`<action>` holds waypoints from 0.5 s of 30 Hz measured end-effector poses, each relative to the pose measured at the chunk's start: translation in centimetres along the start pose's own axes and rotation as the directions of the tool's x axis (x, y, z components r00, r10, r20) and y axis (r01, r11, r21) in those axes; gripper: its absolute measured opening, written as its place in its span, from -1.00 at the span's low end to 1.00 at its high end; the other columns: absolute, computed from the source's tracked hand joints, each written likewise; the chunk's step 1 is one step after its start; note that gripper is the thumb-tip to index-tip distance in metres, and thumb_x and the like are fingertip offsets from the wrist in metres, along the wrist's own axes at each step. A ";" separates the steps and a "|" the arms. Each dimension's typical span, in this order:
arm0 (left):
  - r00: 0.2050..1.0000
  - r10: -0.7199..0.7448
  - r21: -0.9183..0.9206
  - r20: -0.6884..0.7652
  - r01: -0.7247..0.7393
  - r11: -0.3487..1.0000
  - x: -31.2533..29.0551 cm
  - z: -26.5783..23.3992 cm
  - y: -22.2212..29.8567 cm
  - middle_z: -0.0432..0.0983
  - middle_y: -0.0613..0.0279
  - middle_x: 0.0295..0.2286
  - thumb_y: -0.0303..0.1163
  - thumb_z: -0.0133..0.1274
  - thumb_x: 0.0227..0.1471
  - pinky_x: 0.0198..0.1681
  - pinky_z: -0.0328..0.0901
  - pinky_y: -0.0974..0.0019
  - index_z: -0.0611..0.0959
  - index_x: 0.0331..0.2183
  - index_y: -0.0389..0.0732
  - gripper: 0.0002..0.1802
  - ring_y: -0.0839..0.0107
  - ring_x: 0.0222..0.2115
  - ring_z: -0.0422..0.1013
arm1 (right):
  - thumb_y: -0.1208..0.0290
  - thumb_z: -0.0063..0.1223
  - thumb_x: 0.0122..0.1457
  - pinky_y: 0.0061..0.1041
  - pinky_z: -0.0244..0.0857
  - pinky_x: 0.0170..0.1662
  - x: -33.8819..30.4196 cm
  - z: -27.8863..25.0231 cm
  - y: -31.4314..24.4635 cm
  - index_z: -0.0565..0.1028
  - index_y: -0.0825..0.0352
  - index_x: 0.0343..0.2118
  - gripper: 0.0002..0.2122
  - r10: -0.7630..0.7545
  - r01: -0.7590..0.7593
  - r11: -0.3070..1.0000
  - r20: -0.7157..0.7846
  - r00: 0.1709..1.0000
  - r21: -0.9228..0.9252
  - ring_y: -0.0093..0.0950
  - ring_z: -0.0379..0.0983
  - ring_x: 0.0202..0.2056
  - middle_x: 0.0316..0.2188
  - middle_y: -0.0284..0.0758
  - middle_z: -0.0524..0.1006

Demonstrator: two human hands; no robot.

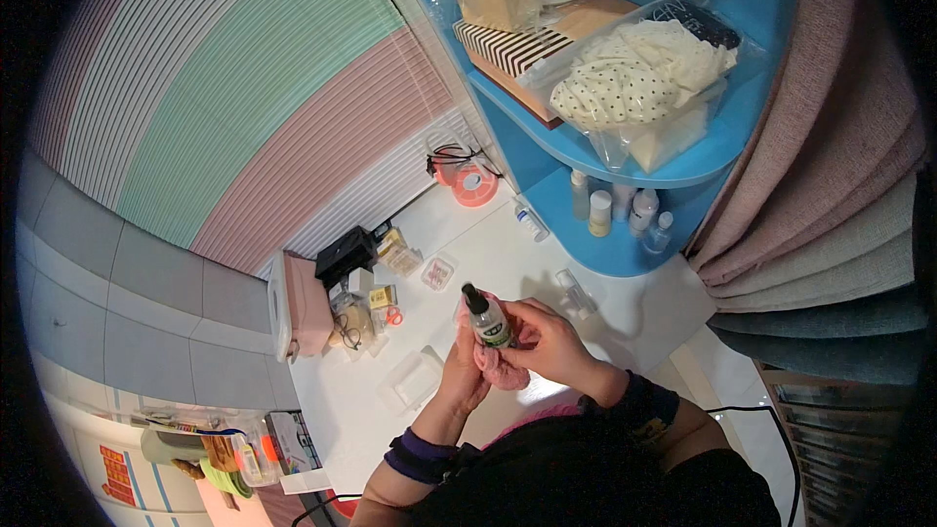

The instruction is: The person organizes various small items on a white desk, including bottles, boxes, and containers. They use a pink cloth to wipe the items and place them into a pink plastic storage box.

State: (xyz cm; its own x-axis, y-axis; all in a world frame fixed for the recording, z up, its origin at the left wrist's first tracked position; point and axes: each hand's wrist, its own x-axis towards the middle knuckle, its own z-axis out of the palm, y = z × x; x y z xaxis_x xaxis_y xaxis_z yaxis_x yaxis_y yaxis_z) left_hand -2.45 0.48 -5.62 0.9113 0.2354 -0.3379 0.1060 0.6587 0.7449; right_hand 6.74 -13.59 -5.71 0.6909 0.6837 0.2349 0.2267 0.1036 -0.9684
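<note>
A small clear bottle (493, 326) with a black cap and a dark label stands tilted between my two hands, above the white table (468, 234). Around it is bunched a fluffy pink cloth (505, 374). From the left, my left hand (461, 371) closes round the bottle, with cloth against its fingers. My right hand (558, 344) is closed on the other side, its thumb and fingers pressing the cloth against the bottle. Some fingertips of both hands are hidden behind these things.
A white tray (412, 381) lies left of my hands, with a pink box (305, 307) farther left. Beyond are orange-handled scissors (394, 315) and a small clear box (439, 272). A clear bottle (576, 293) lies on the right, near a blue corner shelf (615, 259) holding several bottles.
</note>
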 end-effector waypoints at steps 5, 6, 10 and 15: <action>0.986 -0.161 -0.084 0.034 0.163 0.983 0.4 -2.3 -1.1 0.35 0.12 0.03 -0.08 -0.23 0.29 0.12 0.28 0.19 0.29 0.13 -0.17 -0.50 0.26 0.02 0.35 | 0.46 0.28 -0.05 -0.43 0.40 -0.19 -0.2 -0.1 1.6 0.42 0.33 0.02 -0.50 -0.102 0.101 0.988 -0.006 0.995 -0.120 -0.36 0.48 -0.24 -0.14 -0.26 0.44; 0.988 -0.156 -0.063 0.017 0.157 0.986 0.4 -2.2 -1.1 0.35 0.12 0.03 -0.10 -0.21 0.29 0.11 0.29 0.19 0.30 0.12 -0.18 -0.51 0.27 0.00 0.36 | 0.46 0.28 -0.05 -0.43 0.40 -0.19 -0.3 -0.1 1.6 0.42 0.33 0.01 -0.50 -0.067 0.066 0.993 -0.008 0.998 -0.093 -0.36 0.49 -0.24 -0.14 -0.26 0.43; 0.987 -0.153 -0.034 -0.039 0.152 0.988 -0.2 -2.0 -0.8 0.40 0.10 -0.02 -0.16 -0.13 0.27 0.04 0.36 0.21 0.36 0.05 -0.24 -0.56 0.27 -0.05 0.41 | 0.45 0.29 -0.05 -0.43 0.40 -0.19 -0.5 -0.1 1.2 0.42 0.33 0.00 -0.50 -0.021 0.022 0.999 0.015 1.000 -0.048 -0.36 0.49 -0.23 -0.14 -0.25 0.43; 0.990 -0.096 0.164 -0.104 0.112 0.980 -0.4 -2.7 -0.5 0.53 0.15 -0.23 -0.36 0.02 0.18 -0.21 0.43 0.35 0.44 -0.06 -0.32 -0.67 0.39 -0.28 0.50 | 0.46 0.32 -0.08 -0.47 0.39 -0.20 0.1 -1.1 1.7 0.42 0.34 0.00 -0.48 -0.090 0.077 0.987 -0.090 0.992 -0.140 -0.40 0.48 -0.24 -0.16 -0.26 0.43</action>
State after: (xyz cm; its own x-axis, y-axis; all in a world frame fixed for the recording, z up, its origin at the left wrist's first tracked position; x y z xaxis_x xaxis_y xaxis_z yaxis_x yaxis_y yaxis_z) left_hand -3.99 1.99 -7.43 0.8505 0.2443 -0.4659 0.2713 0.5551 0.7863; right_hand 7.89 -14.14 -7.25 0.7265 0.6039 0.3278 0.3733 0.0536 -0.9262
